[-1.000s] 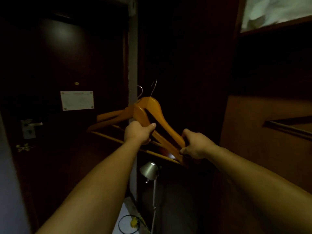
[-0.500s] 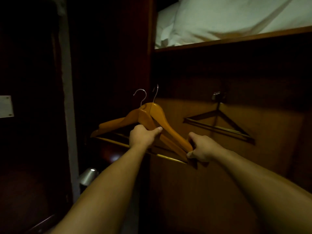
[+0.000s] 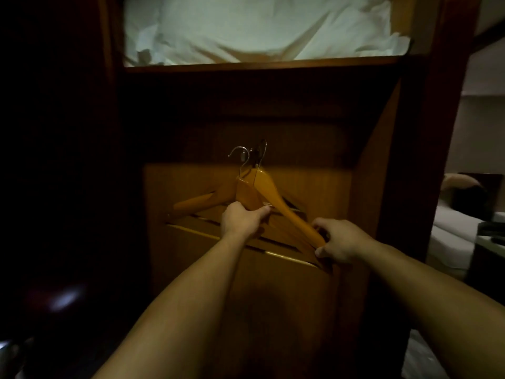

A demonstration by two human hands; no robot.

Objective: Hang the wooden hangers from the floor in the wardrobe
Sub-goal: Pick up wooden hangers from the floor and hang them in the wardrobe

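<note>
Wooden hangers: two, being held together mid-air inside wardrobe, hooks nearing dark fitting on back panel, not yet hanging.
Left hand gripping near necks; right hand pinching right arm tips.
Risk: hooks tangling, or one missing fitting in dim light and slipping down.
Upper shelf holding white bedding.

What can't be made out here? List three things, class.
- Head view: any rail for the metal hooks, lost in shadow under the shelf.
- Head view: how many wooden hangers; they overlap, and the left hand and right hand cover parts.
- Head view: white bedding, cut by the top edge.
</note>
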